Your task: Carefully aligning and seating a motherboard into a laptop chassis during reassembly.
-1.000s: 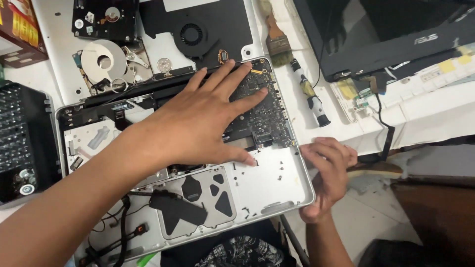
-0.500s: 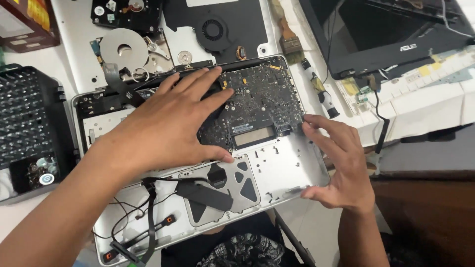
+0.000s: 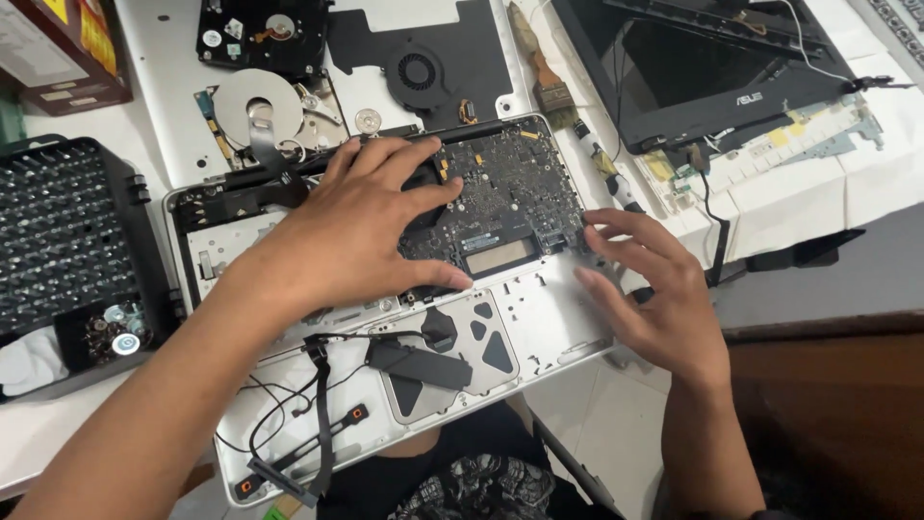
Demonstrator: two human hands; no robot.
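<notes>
Two bare hands steady an opened silver laptop shell (image 3: 539, 327) that overhangs the bench (image 3: 173, 87) edge above the person's lap. The left hand (image 3: 356, 226) lies flat, fingers spread wide, pinning the dark circuit board (image 3: 510, 193) in its bay. The right hand (image 3: 654, 289) braces the shell's right edge, fingers loosely curled and gripping nothing. A bit tray (image 3: 67, 231) sits within reach at left; a brush (image 3: 539, 67) and a dismantled drive (image 3: 260, 106) lie behind.

Bright even overhead light, soft shadows, sharp focus, slight wide-angle edge stretch
</notes>
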